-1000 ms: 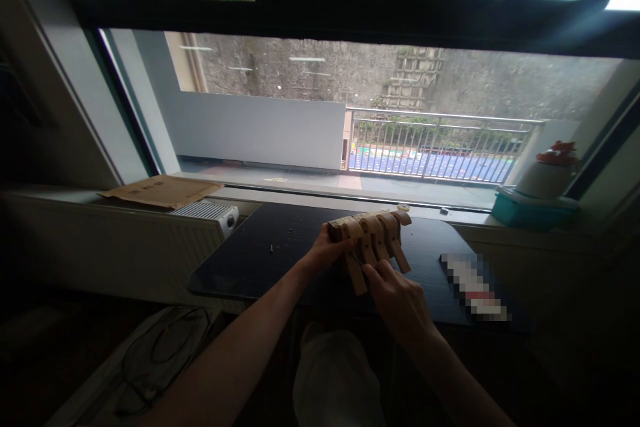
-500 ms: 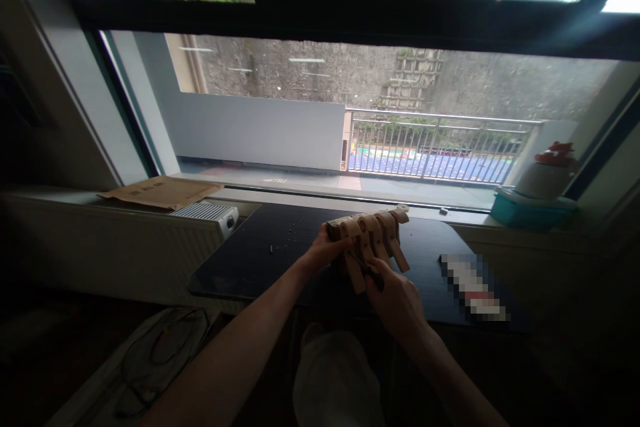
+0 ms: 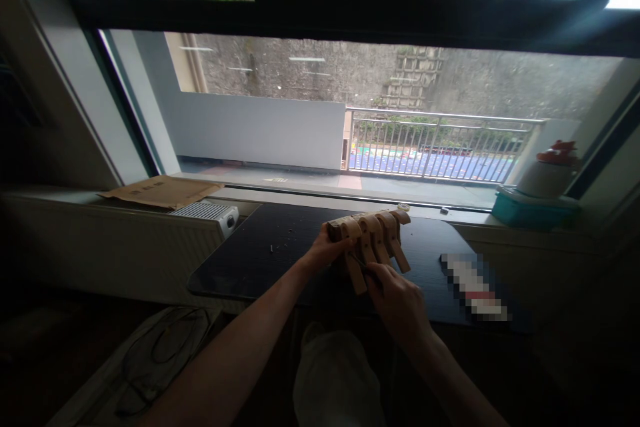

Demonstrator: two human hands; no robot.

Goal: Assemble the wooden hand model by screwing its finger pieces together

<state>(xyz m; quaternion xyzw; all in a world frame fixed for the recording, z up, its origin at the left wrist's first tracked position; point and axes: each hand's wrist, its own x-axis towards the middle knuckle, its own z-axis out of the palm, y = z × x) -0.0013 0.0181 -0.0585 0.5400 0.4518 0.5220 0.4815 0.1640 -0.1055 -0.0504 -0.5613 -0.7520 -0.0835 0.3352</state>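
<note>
A small part (image 3: 271,248) lies on the tabletop (image 3: 235,267). The left hand (image 3: 323,250) has its grip around the left end of the wooden piece (image 3: 367,248), over the tabletop. The tool (image 3: 359,260), gripped by the right hand (image 3: 400,297), points at the leftmost strip (image 3: 356,277). Apparent step: working a fastener; tightening or loosening cannot be determined. Next move calls for bracing left, aligning the tool, then turning.

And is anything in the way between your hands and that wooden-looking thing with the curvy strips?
Nothing visible blocks them. The left hand grips the wooden-looking piece directly. From the right hand, only the thin dark tool it holds reaches across to the nearest hanging strip.
</note>
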